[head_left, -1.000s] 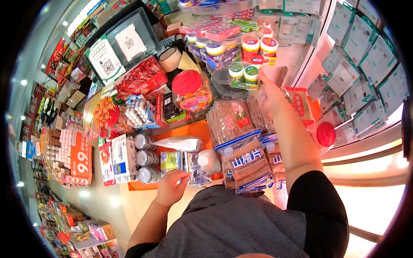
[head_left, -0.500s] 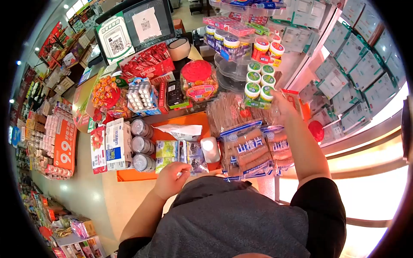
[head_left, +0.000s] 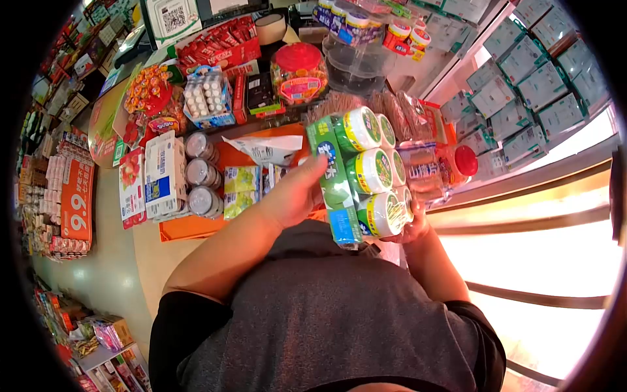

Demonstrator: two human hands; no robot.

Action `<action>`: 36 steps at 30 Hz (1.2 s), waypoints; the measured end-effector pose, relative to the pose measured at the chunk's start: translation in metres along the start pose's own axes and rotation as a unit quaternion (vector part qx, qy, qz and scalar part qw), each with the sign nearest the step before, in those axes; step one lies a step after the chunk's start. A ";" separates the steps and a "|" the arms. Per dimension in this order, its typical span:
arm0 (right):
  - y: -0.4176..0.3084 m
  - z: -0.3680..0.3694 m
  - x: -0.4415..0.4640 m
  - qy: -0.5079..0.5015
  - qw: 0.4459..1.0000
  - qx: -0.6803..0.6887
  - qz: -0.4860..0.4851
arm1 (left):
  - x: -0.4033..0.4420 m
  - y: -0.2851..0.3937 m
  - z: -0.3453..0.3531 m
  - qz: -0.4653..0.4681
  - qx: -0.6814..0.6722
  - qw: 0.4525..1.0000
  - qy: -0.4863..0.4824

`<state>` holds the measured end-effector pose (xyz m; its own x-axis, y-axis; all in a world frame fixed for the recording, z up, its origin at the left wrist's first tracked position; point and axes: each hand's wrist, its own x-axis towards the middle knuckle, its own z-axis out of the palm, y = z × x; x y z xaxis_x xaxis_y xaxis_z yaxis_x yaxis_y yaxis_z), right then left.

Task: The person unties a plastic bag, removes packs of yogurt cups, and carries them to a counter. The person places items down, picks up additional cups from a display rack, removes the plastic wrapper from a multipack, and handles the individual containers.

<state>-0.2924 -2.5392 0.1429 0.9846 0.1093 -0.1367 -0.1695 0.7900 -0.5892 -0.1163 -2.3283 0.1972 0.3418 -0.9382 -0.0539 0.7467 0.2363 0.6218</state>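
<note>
Status change: the green cardboard pack of white plastic tubs with green lids (head_left: 369, 171) has come away from the tiered clear plastic display stand (head_left: 356, 80) and is now in front of your torso, raised and tilted, with its lids facing right. Half a second ago, your right hand (head_left: 419, 225) carried it alone near the stand, while your left hand (head_left: 297, 194) was empty. Both hands now bear on it. Judged from this, the pack is under two-handed control and its angle can be adjusted.

Left grip: partly closed, thumb flat on the green side panel; the fingers behind are hidden. Right grip: closed on the lower right end; the tubs cover part of it, so you cannot tell exactly how far it is closed.

Surroundings: to your left, the orange-surfaced counter (head_left: 175, 230) carries an upright white-and-blue carton (head_left: 163, 176), a row of round silver-lidded containers (head_left: 204, 172), green flat packets (head_left: 240, 189) and a white pouch (head_left: 269, 149).

Obstructions: the pack blocks your view of the counter directly behind it. Clear bags of brown sticks with blue print (head_left: 423, 172) and a clear jar with a red lid (head_left: 466, 161) stand close beyond your right hand; judge clearance there as limited.
</note>
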 end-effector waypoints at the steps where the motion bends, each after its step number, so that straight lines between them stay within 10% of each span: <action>1: 0.003 0.011 0.001 0.000 1.000 -0.004 -0.004 | -0.002 0.000 0.002 0.001 -0.038 0.999 -0.029; 7: 0.016 0.038 0.006 -0.092 0.979 0.111 0.142 | -0.011 0.010 0.020 0.031 -0.163 0.986 -0.021; 19: 0.041 0.066 -0.026 -0.032 0.933 -0.343 0.105 | -0.029 0.019 -0.040 0.135 -0.220 0.965 0.050; 28: 0.046 0.052 -0.046 -0.093 0.967 -0.235 0.020 | -0.037 0.035 -0.046 0.165 -0.222 0.960 -0.047; 36: 0.019 0.071 -0.014 0.182 0.958 -0.218 0.035 | -0.065 0.043 -0.035 0.191 -0.144 0.969 0.057</action>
<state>-0.3068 -2.4829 0.1906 0.9031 -0.1271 -0.4101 -0.3152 0.4522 -0.8343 -0.0864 -2.2482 0.2002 0.6724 -0.7390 0.0415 0.6766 0.6364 0.3704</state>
